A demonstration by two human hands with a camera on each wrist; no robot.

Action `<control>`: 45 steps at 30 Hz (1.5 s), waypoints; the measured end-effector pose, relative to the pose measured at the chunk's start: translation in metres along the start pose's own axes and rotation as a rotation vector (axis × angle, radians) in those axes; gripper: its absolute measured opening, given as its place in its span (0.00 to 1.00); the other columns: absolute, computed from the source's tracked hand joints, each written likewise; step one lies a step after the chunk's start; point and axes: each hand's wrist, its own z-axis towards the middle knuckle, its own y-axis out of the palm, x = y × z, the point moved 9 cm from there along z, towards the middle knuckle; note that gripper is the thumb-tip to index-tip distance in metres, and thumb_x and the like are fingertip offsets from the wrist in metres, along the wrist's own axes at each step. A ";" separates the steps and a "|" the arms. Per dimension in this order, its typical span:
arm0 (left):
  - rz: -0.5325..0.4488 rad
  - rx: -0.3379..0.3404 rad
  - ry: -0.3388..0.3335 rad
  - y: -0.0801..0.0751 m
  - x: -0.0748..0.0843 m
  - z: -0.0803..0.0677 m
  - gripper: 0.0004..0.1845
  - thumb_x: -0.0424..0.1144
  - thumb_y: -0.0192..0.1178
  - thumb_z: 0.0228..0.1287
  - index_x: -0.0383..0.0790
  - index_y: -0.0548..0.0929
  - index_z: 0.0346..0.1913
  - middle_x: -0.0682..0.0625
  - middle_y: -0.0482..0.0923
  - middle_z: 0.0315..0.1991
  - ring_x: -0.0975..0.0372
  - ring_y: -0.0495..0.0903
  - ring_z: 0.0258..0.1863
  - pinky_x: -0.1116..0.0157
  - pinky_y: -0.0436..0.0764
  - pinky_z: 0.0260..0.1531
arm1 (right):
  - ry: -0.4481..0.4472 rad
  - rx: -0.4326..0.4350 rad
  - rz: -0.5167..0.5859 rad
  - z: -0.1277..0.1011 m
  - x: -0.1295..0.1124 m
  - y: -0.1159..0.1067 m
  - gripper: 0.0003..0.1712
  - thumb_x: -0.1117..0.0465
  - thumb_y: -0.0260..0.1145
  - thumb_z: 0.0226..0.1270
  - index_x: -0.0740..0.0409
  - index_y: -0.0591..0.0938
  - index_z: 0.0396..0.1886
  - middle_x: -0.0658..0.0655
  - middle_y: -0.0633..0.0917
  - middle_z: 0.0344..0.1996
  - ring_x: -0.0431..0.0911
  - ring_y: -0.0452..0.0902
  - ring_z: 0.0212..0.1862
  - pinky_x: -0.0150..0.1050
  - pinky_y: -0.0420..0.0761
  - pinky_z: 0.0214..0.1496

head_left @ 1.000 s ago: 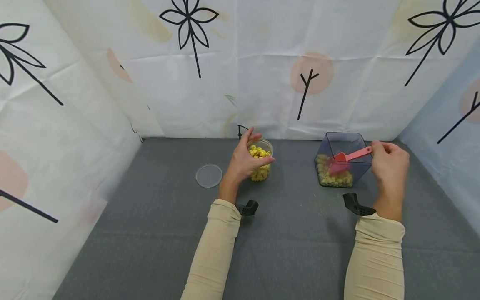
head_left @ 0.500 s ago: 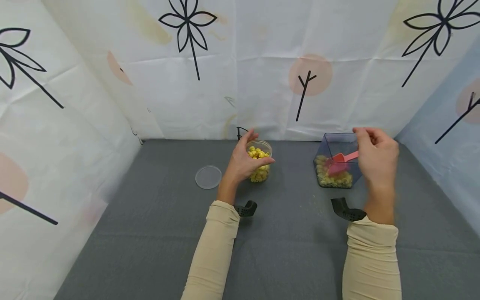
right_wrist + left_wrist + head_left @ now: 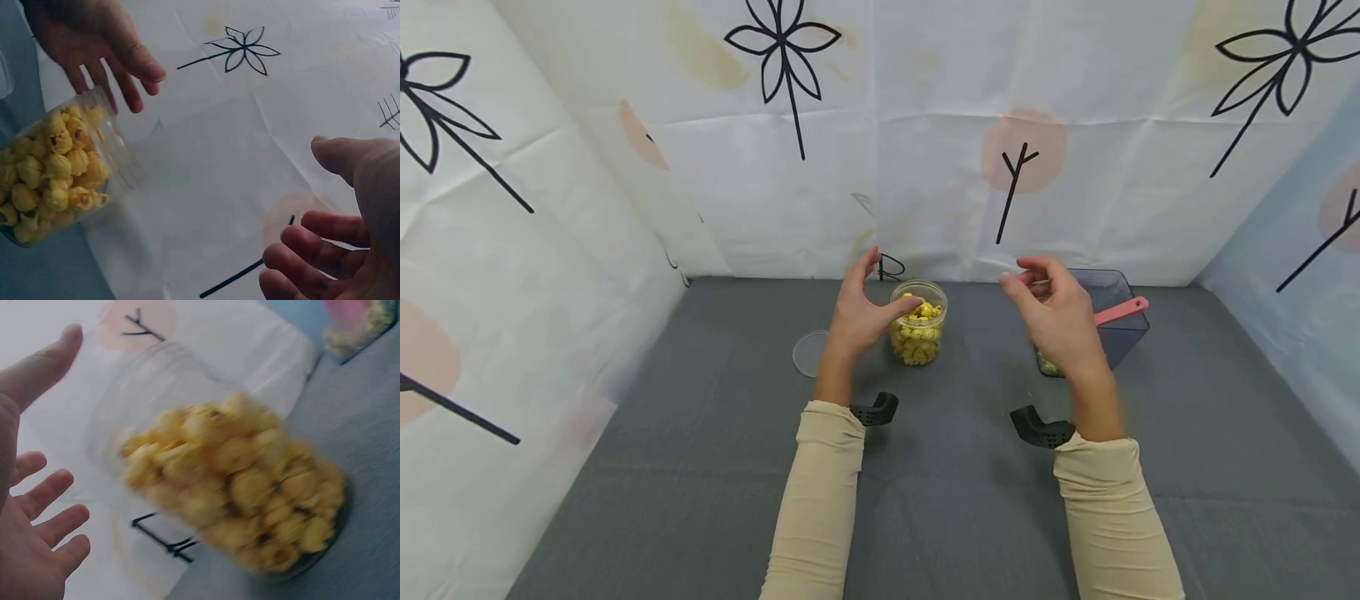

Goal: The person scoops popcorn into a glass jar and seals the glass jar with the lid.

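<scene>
A clear round jar filled with yellow popcorn stands upright on the grey table. My left hand is just left of the jar, fingers spread apart and thumb reaching over its rim in the head view; the left wrist view shows a gap between the hand and the jar. My right hand hovers in front of the bin, its fingers loosely bent around nothing. Behind it stands a bluish clear square bin, mostly hidden, with a pink scoop leaning inside, its handle over the right rim.
A clear round lid lies flat on the table, left of the jar and partly behind my left wrist. White patterned cloth walls rise behind the table and at both sides.
My right hand has let go of the scoop and moved left, leaving the scoop in the bin. My left hand has drawn back leftward from the jar.
</scene>
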 end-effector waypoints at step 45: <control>0.383 -0.227 -0.441 -0.071 -0.096 -0.030 0.58 0.53 0.77 0.56 0.48 0.50 0.83 0.42 0.57 0.80 0.40 0.45 0.81 0.36 0.61 0.73 | 0.002 -0.340 0.265 0.018 0.027 0.150 0.55 0.53 0.75 0.66 0.52 0.51 0.82 0.59 0.64 0.78 0.54 0.57 0.81 0.59 0.67 0.75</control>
